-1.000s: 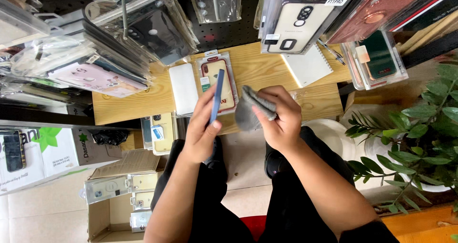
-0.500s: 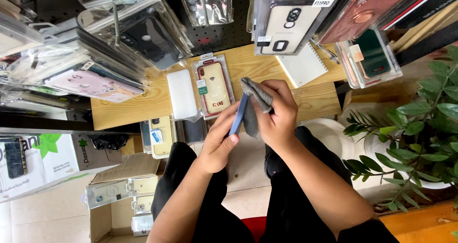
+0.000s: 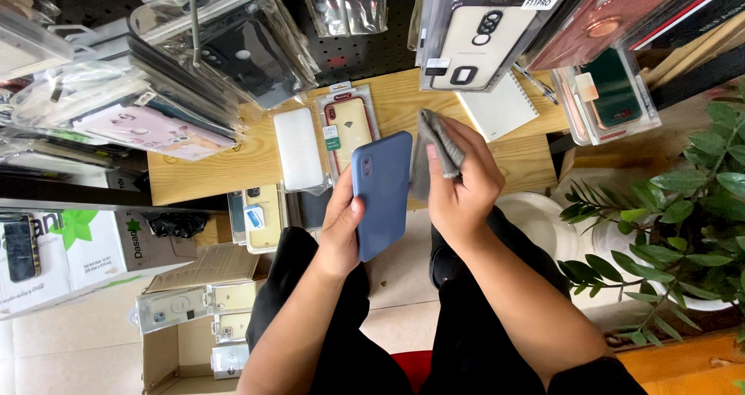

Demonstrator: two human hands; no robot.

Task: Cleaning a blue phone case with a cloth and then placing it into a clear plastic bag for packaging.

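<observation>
Grips a blue phone case [image 3: 382, 193] in the left hand [image 3: 341, 228] at the centre of the frame, thumb across the lower left of its back, fingers wrapped behind, so closed firmly on the case. Bunches a grey cloth [image 3: 433, 150] in the right hand [image 3: 464, 181], fingers curled tight over it, and presses the folded cloth to the upper right edge of the case. Holds both above the lap, just in front of the near edge of the wooden shelf [image 3: 202, 170], where a white packaged case [image 3: 299, 148], a red-rimmed case in its packet [image 3: 348, 123] and a spiral notebook [image 3: 497, 108] lie. Looks to be midway through the wiping: shows the back face smooth and free of visible marks, with the cloth touching only the edge; cannot tell how clean the inside is, being turned away. Differs from half a second ago: then showed the case nearly edge-on as a thin blue strip with the cloth folded against it; now presents the whole back flat to the camera, camera cut-out at its upper left, cloth shifted to the right rim. Leaves the goods on the shelf, the cardboard box [image 3: 194, 302] at lower left and the potted plant [image 3: 683, 209] at right where they were.
</observation>
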